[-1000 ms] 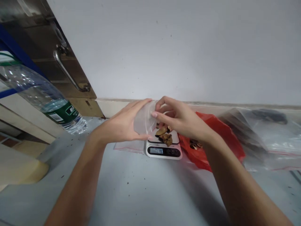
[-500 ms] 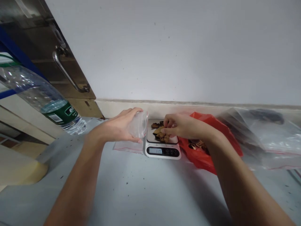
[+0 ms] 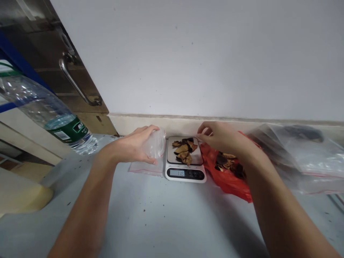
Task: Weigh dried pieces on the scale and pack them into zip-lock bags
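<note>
My left hand (image 3: 137, 145) grips a clear zip bag (image 3: 156, 143), its mouth held wide toward the scale. To its right a white digital kitchen scale (image 3: 169, 166) bears several brown dried slices (image 3: 183, 150), and its display seems to read 11.9. Just past the right edge of the weighing plate hovers my right hand (image 3: 215, 134), fingers loosely bent and apart, with nothing seen in them. Beneath that wrist lies an open red plastic bag (image 3: 225, 184) holding more dried pieces (image 3: 228, 163), partly covered by my forearm.
Another clear bag (image 3: 145, 167) lies flat under my left hand. More clear zip bags (image 3: 317, 154) are at the right. A water bottle (image 3: 64, 125) and a cream-coloured object (image 3: 32, 191) stand at the left. A white wall (image 3: 204, 61) rises behind the grey table (image 3: 158, 229).
My right hand has left the dried slices on the scale and moved right toward the red bag. The slices are now uncovered. My left hand with the clear bag has shifted slightly left.
</note>
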The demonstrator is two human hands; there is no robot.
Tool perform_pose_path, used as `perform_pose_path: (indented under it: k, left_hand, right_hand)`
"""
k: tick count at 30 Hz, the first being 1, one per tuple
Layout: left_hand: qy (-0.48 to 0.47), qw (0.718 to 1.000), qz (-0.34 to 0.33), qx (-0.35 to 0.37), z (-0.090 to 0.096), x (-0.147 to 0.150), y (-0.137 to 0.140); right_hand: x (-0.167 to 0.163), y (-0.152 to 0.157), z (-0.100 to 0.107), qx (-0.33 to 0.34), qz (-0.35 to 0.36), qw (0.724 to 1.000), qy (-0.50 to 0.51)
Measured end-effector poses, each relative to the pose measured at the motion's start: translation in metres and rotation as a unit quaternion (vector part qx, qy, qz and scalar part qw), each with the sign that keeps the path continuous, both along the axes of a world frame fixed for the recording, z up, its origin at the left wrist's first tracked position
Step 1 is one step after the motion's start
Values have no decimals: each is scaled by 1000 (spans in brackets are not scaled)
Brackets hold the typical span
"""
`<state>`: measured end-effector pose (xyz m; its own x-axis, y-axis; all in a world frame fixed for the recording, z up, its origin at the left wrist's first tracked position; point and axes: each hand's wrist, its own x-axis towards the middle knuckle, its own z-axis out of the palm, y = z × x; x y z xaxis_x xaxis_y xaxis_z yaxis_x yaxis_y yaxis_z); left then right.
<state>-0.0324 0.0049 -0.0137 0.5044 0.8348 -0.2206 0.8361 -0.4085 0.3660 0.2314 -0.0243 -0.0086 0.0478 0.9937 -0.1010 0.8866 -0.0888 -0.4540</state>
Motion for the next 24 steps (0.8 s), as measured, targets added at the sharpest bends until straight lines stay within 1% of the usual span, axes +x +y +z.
perform_pose_path:
  k: [3, 5, 11, 14, 18, 21, 24]
  left_hand:
    - [8, 1000, 10, -9, 2, 2, -2]
    - [11, 1000, 17, -13, 3, 4, -4]
    - [21, 1000, 5, -2, 6, 10, -8]
    - [19, 1000, -7, 1, 7, 11, -9]
    - [19, 1000, -14, 1, 7, 11, -9]
    - [27, 1000, -4, -8, 6, 11, -8]
    - [30, 999, 6, -20, 4, 9, -5]
  right_hand:
    - [1, 3, -5, 24, 4, 1000, 4]
    - [0, 6, -10, 29, 23, 999, 10]
    - [-10, 16, -27, 19, 79, 996, -23]
    - [-12, 21, -32, 9, 103, 994, -23]
    - [-12, 22, -34, -1, 102, 995, -10]
    - [-11, 20, -32, 0, 96, 995, -6]
    - [-10, 18, -30, 18, 85, 996, -4]
